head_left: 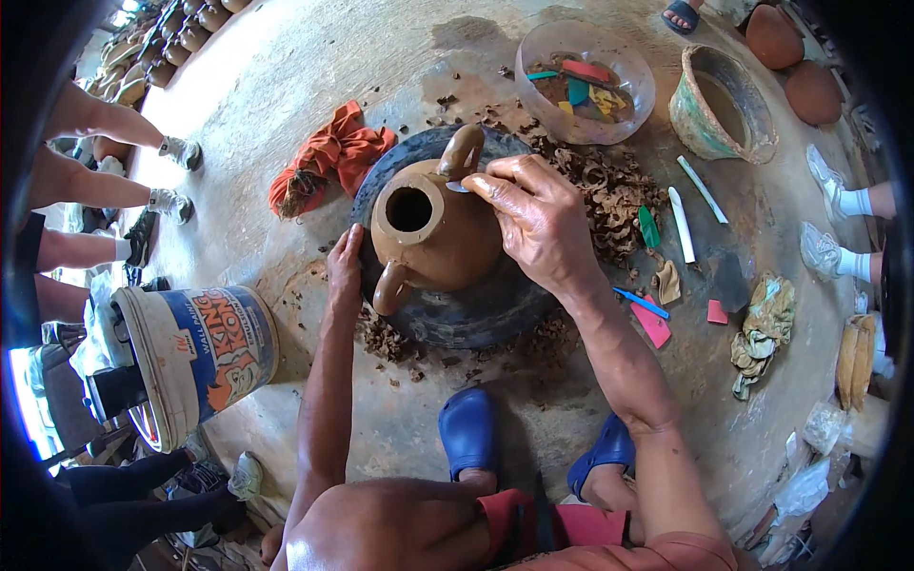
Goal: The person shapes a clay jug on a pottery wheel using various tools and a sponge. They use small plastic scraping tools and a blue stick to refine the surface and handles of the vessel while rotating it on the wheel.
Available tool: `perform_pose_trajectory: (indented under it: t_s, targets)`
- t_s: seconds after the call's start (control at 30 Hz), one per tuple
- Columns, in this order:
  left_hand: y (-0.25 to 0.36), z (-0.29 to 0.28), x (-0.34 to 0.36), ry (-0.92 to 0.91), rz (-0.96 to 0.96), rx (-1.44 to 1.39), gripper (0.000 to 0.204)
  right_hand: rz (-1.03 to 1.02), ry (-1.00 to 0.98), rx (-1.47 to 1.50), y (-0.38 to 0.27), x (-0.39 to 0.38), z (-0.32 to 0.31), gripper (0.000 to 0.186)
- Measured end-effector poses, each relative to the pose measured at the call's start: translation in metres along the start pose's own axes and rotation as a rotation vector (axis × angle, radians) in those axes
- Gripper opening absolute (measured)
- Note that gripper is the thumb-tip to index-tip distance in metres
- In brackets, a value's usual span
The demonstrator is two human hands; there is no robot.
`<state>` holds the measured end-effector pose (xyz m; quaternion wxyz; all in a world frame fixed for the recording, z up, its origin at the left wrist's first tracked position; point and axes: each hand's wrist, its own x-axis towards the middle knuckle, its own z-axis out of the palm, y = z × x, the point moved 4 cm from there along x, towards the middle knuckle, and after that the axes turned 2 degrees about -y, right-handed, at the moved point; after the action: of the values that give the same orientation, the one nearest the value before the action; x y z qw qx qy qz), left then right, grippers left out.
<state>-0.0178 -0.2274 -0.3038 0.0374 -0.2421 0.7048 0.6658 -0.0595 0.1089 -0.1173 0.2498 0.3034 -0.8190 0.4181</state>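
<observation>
A brown clay pot (447,249) with a round dark mouth and two stubby spouts or handles sits on a dark round wheel (457,328) in front of me. My right hand (545,221) pinches a small, thin, pale scraper (458,187) against the clay where the far handle (463,152) joins the pot. Most of that scraper is hidden by the fingers. At the wheel's left edge, my left hand (345,262) rests with its fingers stretched out beside the pot. The nearer handle (388,289) points toward me, left of the pot's middle.
Clay shavings (609,195) lie around the wheel. A clear basin (586,86) of coloured scrapers and a crusted bucket (709,109) stand far right. Nearer lie white sticks (682,225) and a blue tool (642,303). An orange cloth (333,157) and a paint bucket (209,352) are left. Bystanders' legs flank both sides.
</observation>
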Motion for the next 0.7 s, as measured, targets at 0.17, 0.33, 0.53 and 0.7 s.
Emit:
perform_pose_trajectory:
  t_s: [0.17, 0.33, 0.53, 0.7]
  targets:
    - [-0.011, -0.008, 0.013, -0.012, -0.057, -0.160, 0.035, 0.068, -0.099, 0.112, -0.006, -0.010, -0.012, 0.026]
    - [0.004, 0.010, 0.008, -0.046, -0.058, -0.186, 0.041, 0.158, -0.005, 0.107, 0.010, -0.028, -0.025, 0.024]
    - [0.013, 0.013, 0.009, -0.074, -0.041, -0.206, 0.039, 0.100, 0.088, 0.099, 0.025, -0.017, 0.005, 0.031]
    - [0.002, 0.006, 0.014, -0.062, -0.051, -0.196, 0.040, 0.206, 0.049, 0.123, 0.005, -0.042, 0.006, 0.033]
